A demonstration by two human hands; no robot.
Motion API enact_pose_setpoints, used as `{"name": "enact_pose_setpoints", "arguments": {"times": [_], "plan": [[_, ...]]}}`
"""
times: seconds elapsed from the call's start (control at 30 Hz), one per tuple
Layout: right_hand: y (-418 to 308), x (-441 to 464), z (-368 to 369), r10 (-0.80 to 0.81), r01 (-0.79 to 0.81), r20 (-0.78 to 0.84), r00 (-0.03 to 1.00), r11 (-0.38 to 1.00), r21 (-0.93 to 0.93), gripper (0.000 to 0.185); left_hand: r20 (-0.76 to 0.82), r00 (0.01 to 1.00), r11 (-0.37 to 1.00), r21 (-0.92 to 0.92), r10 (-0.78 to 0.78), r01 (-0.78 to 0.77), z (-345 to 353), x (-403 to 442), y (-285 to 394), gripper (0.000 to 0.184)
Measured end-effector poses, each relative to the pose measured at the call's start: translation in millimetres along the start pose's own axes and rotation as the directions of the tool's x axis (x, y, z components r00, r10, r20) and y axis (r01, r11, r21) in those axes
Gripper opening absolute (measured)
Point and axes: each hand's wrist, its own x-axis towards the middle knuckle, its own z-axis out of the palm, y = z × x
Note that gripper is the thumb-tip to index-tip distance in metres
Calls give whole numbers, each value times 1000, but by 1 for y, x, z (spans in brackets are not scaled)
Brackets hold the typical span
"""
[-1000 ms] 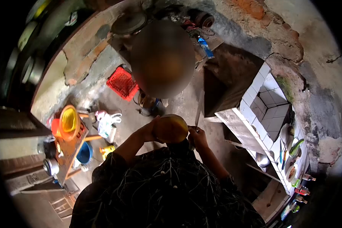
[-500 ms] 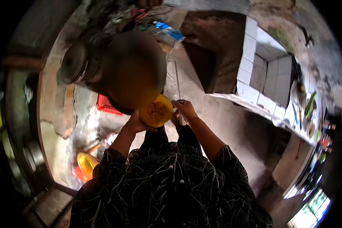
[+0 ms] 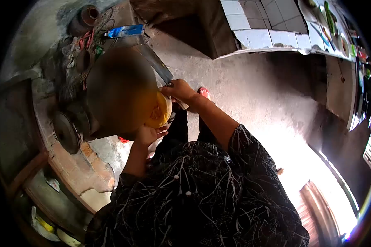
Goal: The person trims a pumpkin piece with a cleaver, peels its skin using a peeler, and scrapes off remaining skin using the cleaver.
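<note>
The left hand [image 3: 147,134] holds the pumpkin piece [image 3: 157,112] from its lower edge, fingers bent around it; the right hand [image 3: 178,91] is closed on the handle of a knife [image 3: 156,64], at the pumpkin's upper right edge, and whether it touches the flesh I cannot tell. The piece has smooth orange flesh with a rough, stringy hollow. The knife's blade is long, flat metal, pointing up and away above it.

A dark, blurred round patch [image 3: 119,88] hides the pumpkin's left part. Farther left and lower is a pot with a round lid [image 3: 66,132]; above the pumpkin lies a blue bottle [image 3: 125,31], and to its upper left a rounded jar [image 3: 85,19]. Upper right of it stands a counter [image 3: 255,39] of glossy white tiles, and just to its right is red footwear [image 3: 204,92].
</note>
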Motion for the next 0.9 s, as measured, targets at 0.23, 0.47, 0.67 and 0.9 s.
{"name": "enact_pose_setpoints", "arguments": {"times": [0.23, 0.47, 0.67, 0.9], "plan": [[-1, 7, 5, 48, -48, -78, 996, 999, 3, 48, -173, 752, 397, 909, 636, -127, 48, -26, 55, 67], [-9, 4, 8, 31, -33, -127, 991, 999, -18, 50, 394, 866, -799, 602, 307, 9, 127, -3, 41, 123], [-4, 3, 8, 65, -61, -111, 992, 997, 36, 52, 403, 899, -886, 461, 169, -41, 138, 2, 48, 126], [9, 12, 9, 92, -93, -208, 974, 996, 6, 51, 426, 892, -869, 487, 149, -87, 138, 11, 60, 123]]}}
